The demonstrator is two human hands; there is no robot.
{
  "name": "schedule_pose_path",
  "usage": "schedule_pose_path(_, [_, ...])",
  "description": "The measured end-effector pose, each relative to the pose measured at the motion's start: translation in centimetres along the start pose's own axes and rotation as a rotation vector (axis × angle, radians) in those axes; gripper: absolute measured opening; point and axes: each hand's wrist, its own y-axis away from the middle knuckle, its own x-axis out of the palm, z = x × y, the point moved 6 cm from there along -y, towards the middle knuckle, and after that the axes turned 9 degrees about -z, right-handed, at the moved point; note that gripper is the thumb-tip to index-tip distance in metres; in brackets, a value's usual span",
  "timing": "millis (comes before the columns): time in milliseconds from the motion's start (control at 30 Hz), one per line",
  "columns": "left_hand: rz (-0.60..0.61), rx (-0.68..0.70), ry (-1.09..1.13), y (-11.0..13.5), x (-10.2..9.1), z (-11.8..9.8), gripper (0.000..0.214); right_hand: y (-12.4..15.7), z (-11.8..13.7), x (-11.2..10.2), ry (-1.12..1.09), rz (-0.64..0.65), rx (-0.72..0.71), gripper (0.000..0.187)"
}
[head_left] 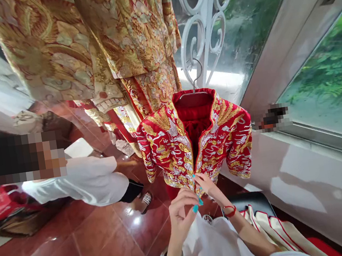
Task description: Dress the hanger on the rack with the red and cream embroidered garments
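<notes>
Both forearms rise from the frame's bottom centre. The left hand [182,211] curls, thumb meeting fingertips — the right hand [208,185], just above it, pinches with fingers pointing upward.

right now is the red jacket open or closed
Open: jacket front edges part over red lining; left hand and right hand are at the hem.

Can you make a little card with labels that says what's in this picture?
Clothing: red jacket with gold and silver embroidery, on a hanger hooked to a white curly metal window grille
Hands: right hand pinches the jacket's front edge near the hem; left hand curls just below it, grip unclear
Above: gold embroidered robe
Nearby: crouching person in white shirt
</notes>
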Motion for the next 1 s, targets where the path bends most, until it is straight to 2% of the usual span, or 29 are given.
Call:
schedule_pose_path(133, [0.015, 0.104, -0.033, -0.9, -0.4, -2.1, 0.01, 0.4, 0.7, 1.1, 0.023, -0.014, -0.014, 0.046])
schedule_pose_path(233, [0.045, 0.122, -0.101, -0.8, -1.1, -1.6, 0.008, 0.6, 0.7, 1.7, 0.025, -0.004, -0.001, 0.045])
schedule_pose_path(333, [0.022, 0.031, -0.261, -0.3, -2.5, 2.1, 0.007, 0.6, 0.2, 2.1, 0.05, 0.017, 0.027, 0.041])
schedule_pose_path(367, [-0.007, -0.033, -0.329, 0.0, -3.1, 4.1, 0.006, 0.6, 0.1, 2.0, 0.074, 0.012, 0.026, 0.04])
schedule_pose_path(467, [-0.085, -0.252, -0.553, 0.8, -4.9, 10.7, 0.023, 0.2, 0.0, 1.5, 0.168, -0.049, -0.044, 0.032])
schedule_pose_path(567, [-0.024, -0.313, -0.753, 0.9, -5.0, 15.5, 0.027, -0.1, 0.2, 1.0, 0.212, -0.115, -0.095, 0.026])
schedule_pose_path(700, [0.075, -0.248, -0.923, -0.1, -3.8, 17.9, 0.024, -0.9, 0.5, 0.8, 0.136, -0.16, -0.047, 0.027])
schedule_pose_path(833, [0.165, -0.261, -0.945, -0.9, -2.1, 19.1, 0.017, -2.1, 1.2, 0.5, 0.029, -0.159, 0.04, 0.029])
schedule_pose_path(1000, [0.141, -0.302, -1.02, -1.5, -1.0, 20.2, 0.021, -2.2, 2.2, 0.3, -0.08, -0.163, 0.081, 0.033])
